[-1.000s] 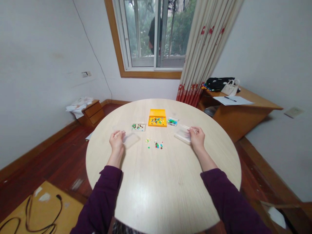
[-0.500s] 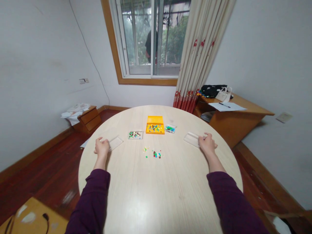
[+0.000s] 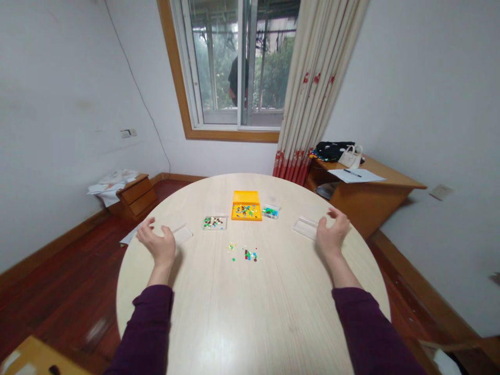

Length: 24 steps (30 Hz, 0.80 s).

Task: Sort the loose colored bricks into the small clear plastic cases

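Observation:
My left hand (image 3: 158,244) is raised at the table's left side, fingers apart and holding nothing, beside a clear plastic lid (image 3: 182,234). On the right, my right hand (image 3: 332,233) is also open, next to another clear lid (image 3: 305,227). Between them sit an open yellow box (image 3: 246,198) of small coloured pieces, a clear box (image 3: 214,223) of mixed pieces to its left, and a smaller clear box (image 3: 271,211) of green and blue pieces to its right. Loose coloured pieces (image 3: 250,255) lie in front, with yellow ones (image 3: 231,247) nearby.
The round table (image 3: 242,312) fills the middle. Behind it are a window and a curtain (image 3: 312,94). A desk (image 3: 359,203) with paper, a pen and a white bag stands at right. Papers lie on a small cabinet (image 3: 136,198) at left.
Both hands have opened and lifted off the clear lids, which now lie on the table. The camera view has shifted slightly.

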Tool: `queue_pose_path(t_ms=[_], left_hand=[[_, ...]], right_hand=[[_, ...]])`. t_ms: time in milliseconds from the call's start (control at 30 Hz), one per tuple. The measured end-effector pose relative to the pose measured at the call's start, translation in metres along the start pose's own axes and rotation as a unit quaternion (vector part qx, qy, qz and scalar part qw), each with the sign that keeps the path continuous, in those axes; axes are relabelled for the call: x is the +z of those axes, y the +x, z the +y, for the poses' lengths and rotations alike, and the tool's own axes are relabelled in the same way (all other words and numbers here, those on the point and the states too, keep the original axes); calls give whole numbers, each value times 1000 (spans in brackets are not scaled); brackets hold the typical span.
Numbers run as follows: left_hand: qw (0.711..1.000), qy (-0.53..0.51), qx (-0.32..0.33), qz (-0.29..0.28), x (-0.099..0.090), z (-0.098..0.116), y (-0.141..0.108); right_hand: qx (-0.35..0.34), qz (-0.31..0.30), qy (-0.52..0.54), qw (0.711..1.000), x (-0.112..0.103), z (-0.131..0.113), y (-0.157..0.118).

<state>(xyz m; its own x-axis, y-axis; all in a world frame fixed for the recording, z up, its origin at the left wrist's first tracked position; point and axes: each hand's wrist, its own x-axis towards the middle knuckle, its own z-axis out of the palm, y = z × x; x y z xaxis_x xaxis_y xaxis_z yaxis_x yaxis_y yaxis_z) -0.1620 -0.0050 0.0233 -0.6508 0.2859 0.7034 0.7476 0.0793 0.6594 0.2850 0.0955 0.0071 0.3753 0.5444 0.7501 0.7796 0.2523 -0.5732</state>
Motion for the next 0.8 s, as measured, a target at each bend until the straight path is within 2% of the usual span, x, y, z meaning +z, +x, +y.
queue_pose_path(t_ms=[67,133,233,300,433,600,800], left_hand=[[992,-32,86,-90,12,9,-13],[972,-25,136,-190,26,15,-28],[939,30,158,-303,43,16,-49],[924,64,155,-345,48,13,-57],[921,58,152,-353,48,9,-60],[929,-7,139,-344,43,12,-58],[959,-18,83,-269,32,21,-52]], right_hand=[[-90,-105,43,989,15,-21,-13],[-141,-205,33,968,34,-40,-29],[-139,-276,-11,951,60,-53,-48],[-124,-293,-34,947,71,-51,-53],[-108,-300,-37,947,74,-41,-52],[-96,-323,-30,941,59,-38,-49],[-40,-347,-30,937,51,-41,-49]])
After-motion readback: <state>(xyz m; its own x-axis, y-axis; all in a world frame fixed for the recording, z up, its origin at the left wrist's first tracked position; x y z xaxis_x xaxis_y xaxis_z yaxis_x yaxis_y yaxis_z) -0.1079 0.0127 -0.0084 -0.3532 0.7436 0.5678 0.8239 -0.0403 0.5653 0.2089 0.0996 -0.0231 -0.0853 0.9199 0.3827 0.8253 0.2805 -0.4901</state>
